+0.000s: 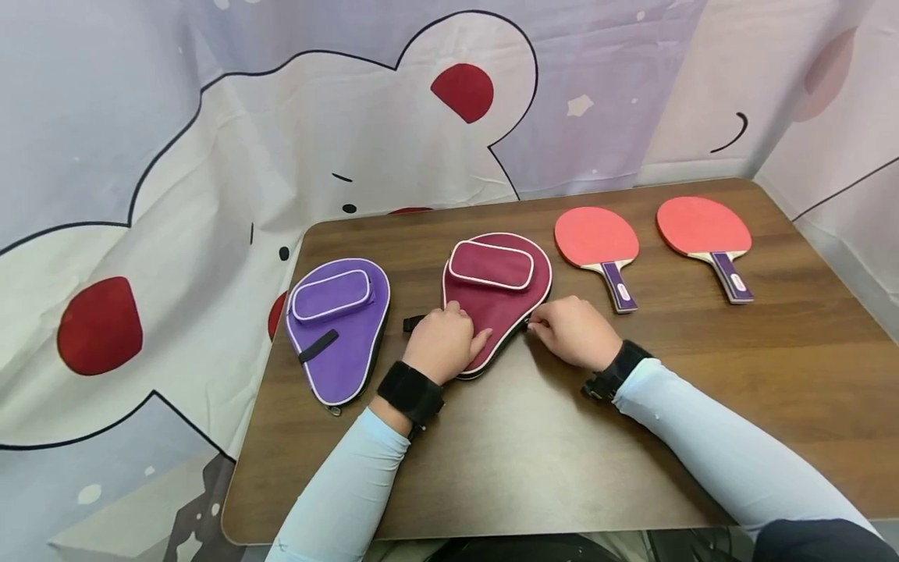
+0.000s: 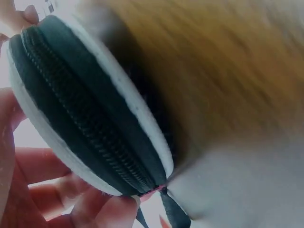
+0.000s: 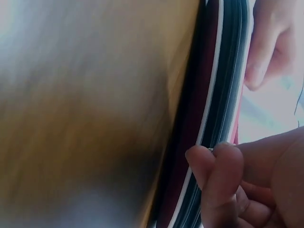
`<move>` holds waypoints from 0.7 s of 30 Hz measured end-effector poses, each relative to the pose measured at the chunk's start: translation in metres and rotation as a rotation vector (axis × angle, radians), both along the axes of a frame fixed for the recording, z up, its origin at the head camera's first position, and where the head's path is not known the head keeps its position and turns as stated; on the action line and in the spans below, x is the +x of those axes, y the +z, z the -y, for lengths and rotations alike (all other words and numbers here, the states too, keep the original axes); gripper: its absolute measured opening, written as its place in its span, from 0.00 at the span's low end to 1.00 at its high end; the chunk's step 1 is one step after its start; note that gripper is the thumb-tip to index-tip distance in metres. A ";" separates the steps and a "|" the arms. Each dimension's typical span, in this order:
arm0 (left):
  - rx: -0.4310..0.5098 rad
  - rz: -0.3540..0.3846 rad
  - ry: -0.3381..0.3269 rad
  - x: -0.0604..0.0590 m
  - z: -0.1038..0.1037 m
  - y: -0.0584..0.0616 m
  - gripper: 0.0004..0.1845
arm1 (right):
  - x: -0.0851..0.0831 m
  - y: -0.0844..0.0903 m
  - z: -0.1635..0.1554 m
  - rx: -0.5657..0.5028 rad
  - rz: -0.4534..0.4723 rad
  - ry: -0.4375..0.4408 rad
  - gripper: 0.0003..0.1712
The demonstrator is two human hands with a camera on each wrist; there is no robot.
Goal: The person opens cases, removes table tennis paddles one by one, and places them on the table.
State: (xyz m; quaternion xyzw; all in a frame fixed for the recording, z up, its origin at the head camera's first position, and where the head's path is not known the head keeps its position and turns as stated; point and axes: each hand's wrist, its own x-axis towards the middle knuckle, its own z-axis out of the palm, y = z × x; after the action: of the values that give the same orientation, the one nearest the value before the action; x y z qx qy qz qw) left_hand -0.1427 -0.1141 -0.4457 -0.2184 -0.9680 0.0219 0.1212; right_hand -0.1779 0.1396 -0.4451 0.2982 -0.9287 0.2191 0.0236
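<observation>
A dark red table tennis paddle case [image 1: 495, 300] with white piping and a small front pocket lies on the table, its narrow end toward me. My left hand [image 1: 442, 339] holds down its lower left part, thumb on the front face and fingers curled by the left edge. At the case's right side, my right hand [image 1: 572, 332] pinches the zipper pull [image 3: 210, 149] between thumb and index finger; the fingertips hide most of it. The black zipper band [image 2: 90, 114] round the narrow end shows its teeth meshed. A black strap [image 2: 175, 209] sticks out at the left.
A purple paddle case [image 1: 344, 367] with a black strap lies left of the red one. Two red paddles, a nearer one [image 1: 597, 236] and one farther right [image 1: 705, 225], lie at the back right of the wooden table [image 1: 548, 468]. A printed cloth [image 1: 604, 94] hangs behind.
</observation>
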 end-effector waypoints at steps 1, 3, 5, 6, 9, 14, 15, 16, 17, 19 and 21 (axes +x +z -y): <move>0.004 -0.003 -0.002 0.001 -0.001 0.000 0.29 | 0.001 0.000 0.002 -0.002 0.005 0.019 0.05; 0.005 -0.003 0.000 0.002 -0.003 0.002 0.29 | 0.004 0.000 0.007 -0.008 0.010 0.053 0.05; -0.006 -0.003 0.010 0.003 -0.005 0.003 0.29 | 0.006 -0.001 0.010 -0.018 0.003 0.078 0.05; -0.014 -0.005 0.018 0.004 -0.007 0.003 0.29 | 0.007 -0.002 0.012 -0.024 0.001 0.088 0.05; -0.039 -0.032 0.056 0.006 -0.014 0.002 0.29 | 0.010 -0.005 0.015 -0.037 -0.012 0.110 0.05; -0.036 -0.075 0.135 0.011 -0.028 -0.002 0.28 | 0.015 -0.007 0.020 -0.025 -0.032 0.136 0.07; -0.030 -0.077 0.147 0.011 -0.029 -0.002 0.28 | 0.016 -0.008 0.020 -0.023 -0.041 0.140 0.08; -0.028 -0.078 0.158 0.012 -0.031 -0.002 0.27 | 0.017 -0.008 0.021 -0.020 -0.052 0.143 0.08; -0.026 -0.080 0.167 0.012 -0.032 -0.002 0.27 | 0.019 -0.008 0.022 -0.020 -0.061 0.148 0.08; -0.028 -0.081 0.179 0.012 -0.033 -0.002 0.27 | 0.024 -0.009 0.023 -0.016 -0.075 0.167 0.08; -0.031 -0.087 0.185 0.012 -0.034 -0.003 0.27 | 0.030 -0.010 0.026 -0.008 -0.072 0.192 0.08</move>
State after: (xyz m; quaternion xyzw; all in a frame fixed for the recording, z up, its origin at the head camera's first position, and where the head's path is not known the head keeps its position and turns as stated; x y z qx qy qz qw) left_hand -0.1303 -0.0804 -0.4484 -0.1286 -0.9775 0.0575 0.1571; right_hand -0.1477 0.1137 -0.4547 0.3937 -0.8934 0.2133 0.0371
